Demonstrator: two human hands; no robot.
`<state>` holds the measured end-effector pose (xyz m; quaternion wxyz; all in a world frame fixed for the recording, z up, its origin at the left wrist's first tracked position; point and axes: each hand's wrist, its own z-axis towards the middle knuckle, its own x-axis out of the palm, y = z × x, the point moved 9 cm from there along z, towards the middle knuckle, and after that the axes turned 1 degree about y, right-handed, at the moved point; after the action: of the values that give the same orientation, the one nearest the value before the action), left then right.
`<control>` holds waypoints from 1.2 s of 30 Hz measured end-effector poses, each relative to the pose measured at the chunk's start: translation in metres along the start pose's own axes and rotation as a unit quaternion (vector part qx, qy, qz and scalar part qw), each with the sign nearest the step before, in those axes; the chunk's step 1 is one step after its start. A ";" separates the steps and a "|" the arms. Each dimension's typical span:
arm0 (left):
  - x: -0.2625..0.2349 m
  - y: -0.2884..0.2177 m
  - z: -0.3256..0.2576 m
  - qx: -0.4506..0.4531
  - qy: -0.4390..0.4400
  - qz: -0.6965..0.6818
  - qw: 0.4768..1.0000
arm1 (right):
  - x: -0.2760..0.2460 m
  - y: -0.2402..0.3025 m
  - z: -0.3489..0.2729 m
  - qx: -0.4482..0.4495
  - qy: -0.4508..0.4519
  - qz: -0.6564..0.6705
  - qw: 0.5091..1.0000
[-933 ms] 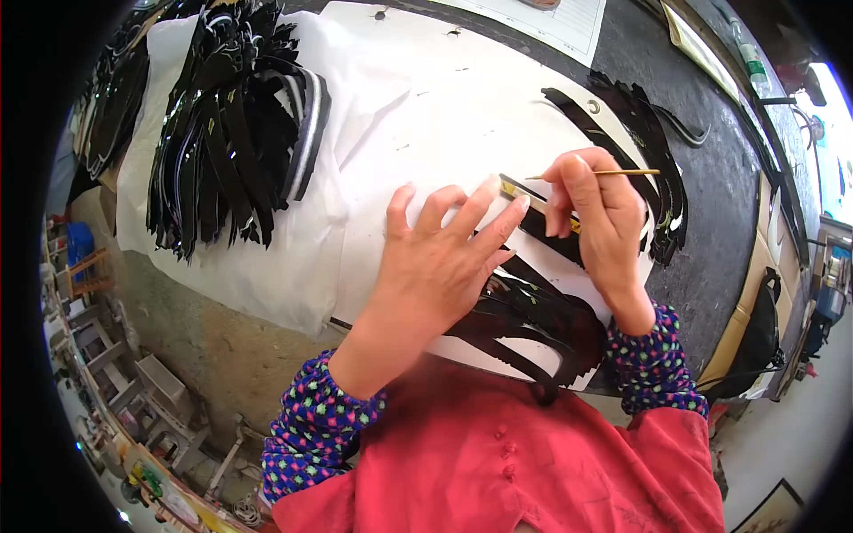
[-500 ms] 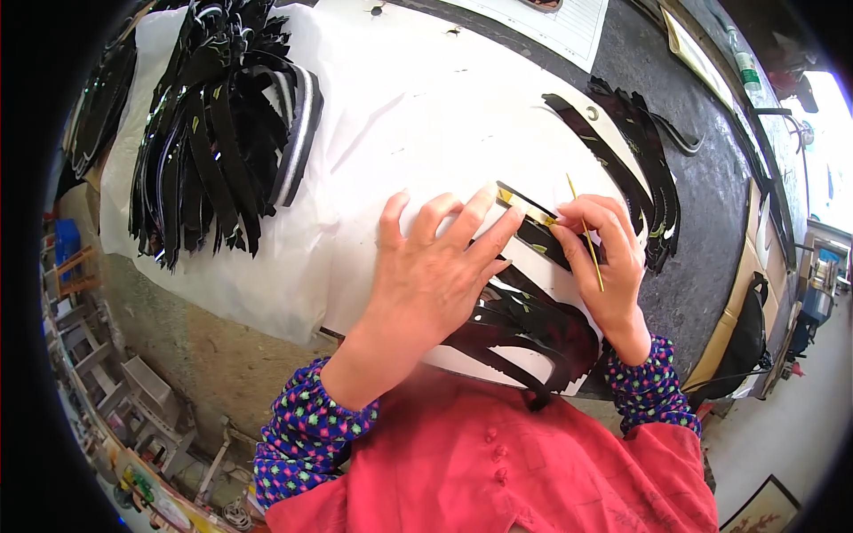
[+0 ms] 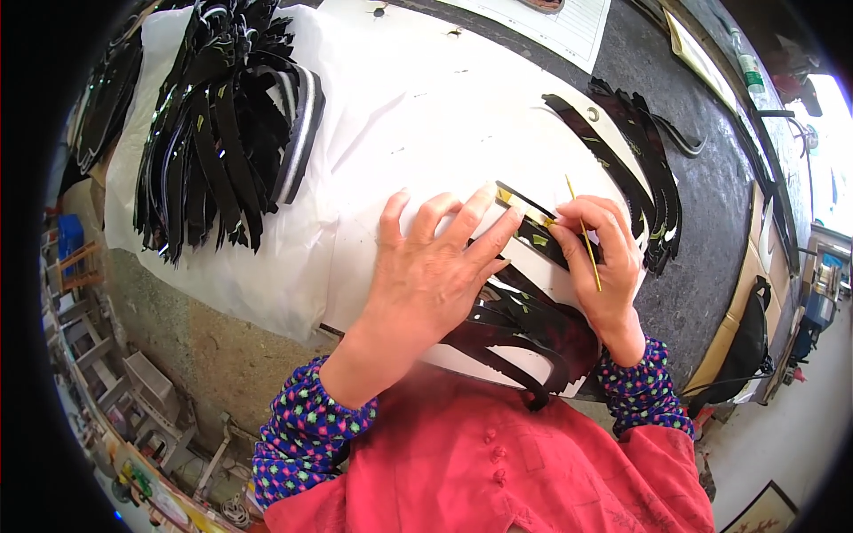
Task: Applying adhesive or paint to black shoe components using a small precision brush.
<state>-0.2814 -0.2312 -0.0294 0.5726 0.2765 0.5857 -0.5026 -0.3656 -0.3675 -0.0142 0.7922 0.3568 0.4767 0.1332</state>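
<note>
My left hand [image 3: 437, 258] lies spread on the work surface, its index and middle fingertips at the upper end of a black strip [image 3: 544, 241]. A pale and yellow band [image 3: 531, 212] runs along that strip. At the strip's other end my right hand [image 3: 604, 266] is closed, thumb and index finger pinched together by the band. A thin yellow stick [image 3: 572, 188] passes through its fingers, pointing up and away. What the pinching fingertips touch is partly hidden. Below my hands lies a heap of black strips [image 3: 533, 322], some curled.
More black strips [image 3: 653, 169] lie at the right on the dark tabletop [image 3: 702, 209]. A big bundle of black strips [image 3: 222, 133], some grey-striped, rests on a white sheet [image 3: 373, 107] at the left. Paper [image 3: 573, 31] lies at the far edge, a bottle [image 3: 751, 71] at far right.
My hands stay in nearly the same place. The yellow stick's near end has shifted very slightly; the whole view has moved a little.
</note>
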 end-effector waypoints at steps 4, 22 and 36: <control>0.000 0.001 0.000 0.001 0.003 0.000 1.000 | -0.005 0.025 0.015 -0.065 -0.001 0.005 0.998; 0.004 0.001 -0.002 -0.005 -0.020 0.003 1.000 | 0.042 -0.002 0.025 0.045 0.060 0.121 0.990; 0.002 0.002 -0.002 -0.009 -0.019 -0.014 1.000 | 0.042 0.001 0.027 0.028 0.075 0.118 0.990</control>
<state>-0.2807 -0.2294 -0.0322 0.5792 0.2537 0.5825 -0.5107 -0.3207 -0.3557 -0.0338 0.7225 0.4221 0.4927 0.2390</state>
